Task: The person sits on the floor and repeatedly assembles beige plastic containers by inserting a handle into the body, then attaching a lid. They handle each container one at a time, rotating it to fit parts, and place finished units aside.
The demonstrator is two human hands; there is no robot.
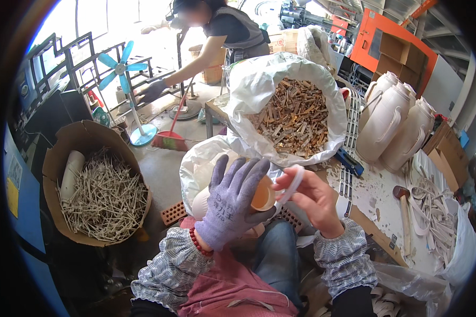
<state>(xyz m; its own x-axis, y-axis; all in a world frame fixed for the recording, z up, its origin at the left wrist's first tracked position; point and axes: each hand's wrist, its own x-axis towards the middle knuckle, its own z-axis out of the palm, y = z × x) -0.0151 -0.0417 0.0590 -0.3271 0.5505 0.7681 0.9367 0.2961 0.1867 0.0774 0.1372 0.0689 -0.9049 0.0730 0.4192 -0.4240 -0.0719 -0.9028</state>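
Observation:
My left hand (228,206), in a grey-purple knit glove, is closed round a beige plastic container (200,204) above my lap. Its round open mouth, yellowish inside, faces toward my right hand. Bare and raised beside that mouth, my right hand (318,203) pinches a translucent white plastic ring (292,185), which looks like a thin curved band. The ring's lower end comes close to the container's rim; whether they touch, I cannot tell. Behind my left hand, a white sack (191,168) stands partly hidden. Several beige jugs with handles (388,124) stand on the worktable at the right.
A large white sack (243,90) holds small brown pieces. On the worktable (373,198) lie a mallet (405,216) and pale strips (433,211). At left is a cardboard box (55,174) of beige sticks, beyond it a blue fan (121,68). A co-worker (232,31) holds a red dustpan (169,140).

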